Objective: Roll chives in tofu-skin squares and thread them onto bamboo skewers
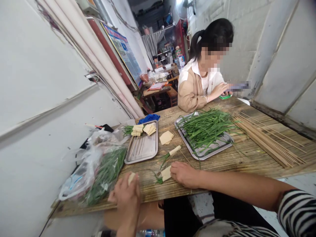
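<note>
At the table's near edge, my left hand point(127, 194) is closed, with a pale piece of tofu sheet point(131, 178) showing between its fingers. My right hand point(185, 175) is closed on the right end of a chive roll point(166, 173), a tofu sheet wrapped around green chives that stick out at its left. Just beyond lies another chive roll point(174, 150), close to a thin skewer. Farther back is a small stack of square tofu sheets point(166, 137). A metal tray point(141, 152) at the left holds finished-looking rolls on skewers point(137, 129) and more tofu sheets point(149, 129).
A second metal tray point(209, 152) carries a heap of loose chives point(206, 126). Bamboo skewers point(266, 140) lie at the right. Plastic bags point(98, 164) with greens fill the left edge, near a blue cloth point(148, 118). Across the table point(237, 161) a person point(192, 85) holds a phone.
</note>
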Action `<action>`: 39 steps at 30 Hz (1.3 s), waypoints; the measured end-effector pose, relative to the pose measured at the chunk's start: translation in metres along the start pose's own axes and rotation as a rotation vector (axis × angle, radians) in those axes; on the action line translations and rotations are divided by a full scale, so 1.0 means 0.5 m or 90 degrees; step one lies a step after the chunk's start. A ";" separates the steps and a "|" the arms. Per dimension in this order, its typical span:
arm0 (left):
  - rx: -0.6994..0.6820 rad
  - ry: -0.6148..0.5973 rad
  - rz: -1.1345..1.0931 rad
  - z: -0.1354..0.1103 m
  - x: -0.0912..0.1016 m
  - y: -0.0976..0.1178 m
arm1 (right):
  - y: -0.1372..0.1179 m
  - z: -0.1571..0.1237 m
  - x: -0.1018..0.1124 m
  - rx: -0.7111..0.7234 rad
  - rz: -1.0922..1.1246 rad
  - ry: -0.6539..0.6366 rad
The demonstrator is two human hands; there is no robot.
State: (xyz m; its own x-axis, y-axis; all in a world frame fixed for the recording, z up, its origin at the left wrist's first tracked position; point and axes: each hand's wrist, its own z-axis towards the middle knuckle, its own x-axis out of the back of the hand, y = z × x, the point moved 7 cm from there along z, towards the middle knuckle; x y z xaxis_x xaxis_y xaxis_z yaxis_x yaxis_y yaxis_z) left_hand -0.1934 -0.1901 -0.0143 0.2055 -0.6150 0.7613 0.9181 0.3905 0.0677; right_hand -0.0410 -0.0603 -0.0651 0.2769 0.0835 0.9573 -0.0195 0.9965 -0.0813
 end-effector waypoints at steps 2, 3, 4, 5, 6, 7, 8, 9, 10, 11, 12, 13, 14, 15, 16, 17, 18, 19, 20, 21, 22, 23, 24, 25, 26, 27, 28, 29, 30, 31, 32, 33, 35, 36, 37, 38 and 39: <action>-0.132 0.021 -0.023 -0.004 -0.007 0.068 | 0.000 0.002 0.001 0.007 0.000 -0.002; -0.203 -0.001 -0.060 -0.010 -0.019 0.108 | 0.000 0.003 0.002 0.014 0.000 -0.003; -0.237 -0.037 -0.098 -0.014 -0.034 0.140 | -0.001 0.004 0.004 0.024 0.000 -0.005; -0.229 -0.061 -0.121 -0.016 -0.047 0.161 | -0.002 0.004 0.006 0.033 0.000 -0.006; -0.216 -0.088 -0.140 -0.017 -0.060 0.178 | -0.002 0.005 0.009 0.040 0.000 -0.007; -0.199 -0.110 -0.152 -0.019 -0.071 0.189 | -0.002 0.005 0.011 0.044 0.001 -0.006; -0.183 -0.127 -0.157 -0.020 -0.080 0.195 | -0.002 0.005 0.012 0.048 0.003 -0.006; -0.174 -0.141 -0.158 -0.021 -0.086 0.197 | -0.001 0.005 0.013 0.048 0.005 -0.003; -0.165 -0.151 -0.154 -0.022 -0.091 0.197 | 0.000 0.005 0.014 0.048 0.008 0.000; -0.158 -0.158 -0.148 -0.024 -0.095 0.194 | 0.002 0.005 0.015 0.045 0.011 0.005; -0.152 -0.166 -0.141 -0.025 -0.099 0.191 | 0.004 0.006 0.016 0.042 0.016 0.011; -0.148 -0.174 -0.134 -0.027 -0.102 0.188 | 0.006 0.006 0.016 0.037 0.021 0.015; -0.143 -0.177 -0.128 -0.029 -0.103 0.185 | 0.009 0.008 0.017 0.033 0.029 0.014; -0.137 -0.180 -0.124 -0.030 -0.104 0.183 | 0.012 0.009 0.017 0.030 0.039 0.008; -0.128 -0.183 -0.122 -0.031 -0.104 0.183 | 0.014 0.011 0.017 0.025 0.050 -0.003; -0.116 -0.185 -0.122 -0.032 -0.103 0.183 | 0.017 0.013 0.017 0.020 0.062 -0.017; -0.103 -0.186 -0.126 -0.032 -0.101 0.184 | 0.020 0.015 0.017 0.013 0.075 -0.030; -0.092 -0.187 -0.131 -0.032 -0.099 0.186 | 0.024 0.017 0.020 0.006 0.088 -0.038; -0.083 -0.186 -0.134 -0.032 -0.096 0.189 | 0.027 0.020 0.023 -0.002 0.100 -0.042; -0.075 -0.182 -0.133 -0.032 -0.093 0.192 | 0.030 0.023 0.026 -0.006 0.109 -0.044; -0.067 -0.173 -0.125 -0.032 -0.089 0.194 | 0.031 0.026 0.030 -0.002 0.117 -0.047; -0.061 -0.166 -0.113 -0.032 -0.087 0.196 | 0.031 0.029 0.032 0.008 0.120 -0.054; -0.058 -0.162 -0.100 -0.033 -0.085 0.199 | 0.029 0.032 0.033 0.021 0.120 -0.064; -0.058 -0.164 -0.090 -0.034 -0.086 0.201 | 0.026 0.034 0.033 0.034 0.117 -0.075; -0.059 -0.171 -0.085 -0.035 -0.088 0.203 | 0.022 0.035 0.033 0.043 0.110 -0.084; -0.058 -0.179 -0.084 -0.037 -0.090 0.203 | 0.019 0.035 0.032 0.047 0.100 -0.093; -0.055 -0.187 -0.085 -0.039 -0.093 0.201 | 0.014 0.034 0.031 0.044 0.089 -0.098; -0.054 -0.198 -0.089 -0.040 -0.096 0.199 | 0.010 0.032 0.029 0.037 0.079 -0.100; -0.056 -0.213 -0.095 -0.043 -0.099 0.197 | 0.004 0.030 0.028 0.030 0.071 -0.100; -0.066 -0.231 -0.104 -0.045 -0.101 0.196 | -0.001 0.027 0.028 0.021 0.068 -0.097; -0.080 -0.249 -0.113 -0.047 -0.102 0.195 | -0.005 0.024 0.028 0.012 0.068 -0.094; -0.097 -0.269 -0.123 -0.049 -0.102 0.196 | -0.007 0.022 0.028 0.003 0.073 -0.093; -0.122 -0.303 -0.132 -0.051 -0.099 0.196 | -0.007 0.020 0.029 -0.001 0.092 -0.102; -0.129 -0.316 -0.129 -0.050 -0.096 0.196 | -0.005 0.020 0.031 0.007 0.105 -0.107; -0.137 -0.330 -0.123 -0.049 -0.095 0.197 | -0.002 0.022 0.034 0.020 0.119 -0.107; -0.148 -0.340 -0.114 -0.048 -0.094 0.199 | 0.001 0.024 0.038 0.038 0.134 -0.102; -0.163 -0.344 -0.106 -0.047 -0.094 0.202 | 0.004 0.026 0.043 0.057 0.146 -0.091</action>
State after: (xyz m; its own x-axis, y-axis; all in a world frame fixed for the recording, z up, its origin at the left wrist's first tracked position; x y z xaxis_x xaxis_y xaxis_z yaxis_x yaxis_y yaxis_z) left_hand -0.1024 -0.1381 -0.0583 -0.0872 -0.1938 0.9772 0.9889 0.1012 0.1084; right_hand -0.0477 -0.0565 -0.0411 0.1177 0.3000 0.9467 -0.1524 0.9475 -0.2813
